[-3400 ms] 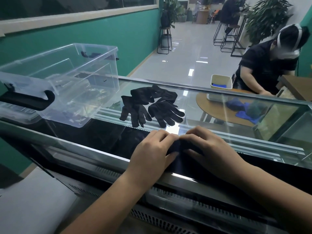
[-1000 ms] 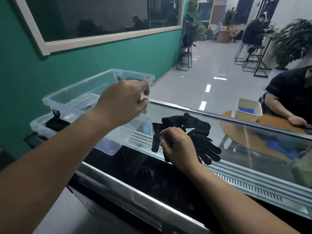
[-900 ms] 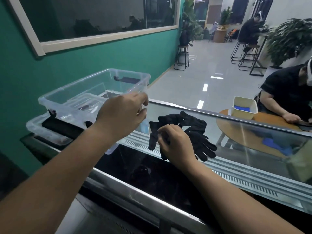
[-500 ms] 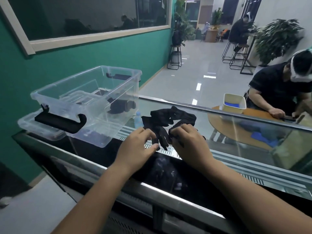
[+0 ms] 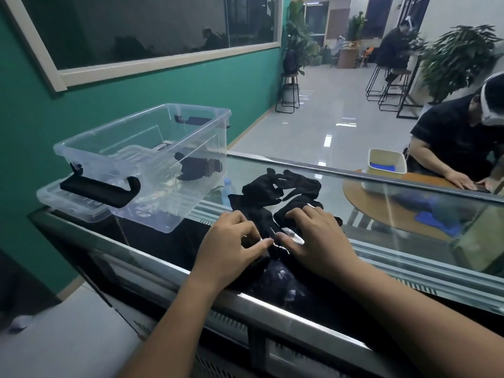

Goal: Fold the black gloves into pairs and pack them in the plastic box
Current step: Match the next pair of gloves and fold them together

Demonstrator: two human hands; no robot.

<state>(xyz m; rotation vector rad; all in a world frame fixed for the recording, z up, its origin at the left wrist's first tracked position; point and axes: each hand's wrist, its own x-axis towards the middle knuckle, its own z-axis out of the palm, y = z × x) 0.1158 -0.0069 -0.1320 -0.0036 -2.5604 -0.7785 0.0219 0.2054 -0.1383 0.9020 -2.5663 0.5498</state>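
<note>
**Mia:** What are the hands doing?

**Tom:** The left hand (image 5: 231, 249) pinches the near glove (image 5: 266, 219) with its thumb and curled fingers. The right hand (image 5: 319, 238) lies on it with the fingers spread and presses down.

**Mia:** Where are the other gloves?

**Tom:** The black gloves (image 5: 281, 186) lie in a loose heap just behind the hands. One folded pair (image 5: 199, 167) is already in the plastic box (image 5: 163, 208), over on the left.

**Mia:** How do you do this bit well?

**Tom:** I think you lay one glove on the other, fingers on fingers and cuff on cuff. Smooth them flat first. The cloth is soft and floppy, so one hand should hold it down while the other folds. The top looks slippy, so press down and don't push along.

**Mia:** What is the top like?

**Tom:** It is a glass top (image 5: 409, 241) on a counter with a metal edge. It is shiny and you can see through it. The box sits on its lid (image 5: 68, 203) and has a black handle (image 5: 101, 188).

**Mia:** And the room?

**Tom:** There is a green wall (image 5: 163, 99) with a window on the left. The floor is shiny, and there is a stool (image 5: 289, 91) and a big plant (image 5: 461, 55). Another person (image 5: 458, 137) sits past the glass at a round table (image 5: 381, 208) with a small white tub (image 5: 387, 167).
</note>
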